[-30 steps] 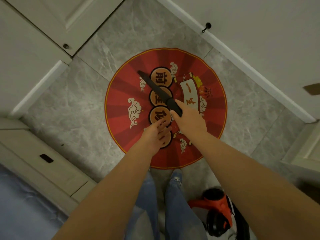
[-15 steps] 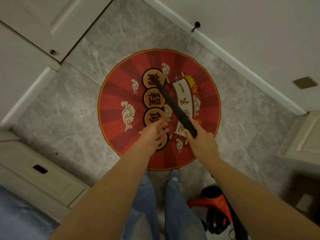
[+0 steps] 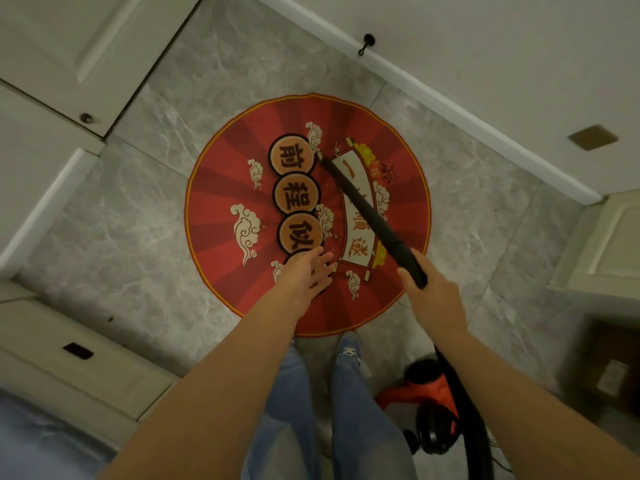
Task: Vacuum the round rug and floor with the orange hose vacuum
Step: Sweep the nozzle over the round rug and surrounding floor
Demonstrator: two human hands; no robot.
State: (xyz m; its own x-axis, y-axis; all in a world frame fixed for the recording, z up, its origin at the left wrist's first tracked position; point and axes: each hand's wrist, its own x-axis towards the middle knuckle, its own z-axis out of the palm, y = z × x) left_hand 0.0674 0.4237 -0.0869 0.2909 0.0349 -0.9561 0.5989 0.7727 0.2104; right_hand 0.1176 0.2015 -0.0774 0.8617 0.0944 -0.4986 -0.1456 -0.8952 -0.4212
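Note:
A round red rug (image 3: pixel 225 188) with cloud shapes and orange medallions lies on the grey marble floor (image 3: pixel 124 258). My right hand (image 3: pixel 434 292) grips the rear end of a black vacuum wand (image 3: pixel 367 209), whose tip rests on the rug near the white scroll picture. The orange and black vacuum body (image 3: pixel 427 407) sits on the floor at my right foot, its black hose running up to my right hand. My left hand (image 3: pixel 310 271) hovers over the rug's near part, fingers spread, holding nothing.
White baseboard and wall (image 3: pixel 467 109) run along the far right. Cream cabinets (image 3: pixel 69 57) stand at the far left, a low drawer unit (image 3: pixel 79 355) at the near left, another cabinet (image 3: pixel 609 244) at the right. My legs in jeans (image 3: pixel 294 410) stand just behind the rug.
My right hand has pulled the wand back and to the right, so its tip slid from the medallions over to the scroll picture. My left hand has stayed almost still.

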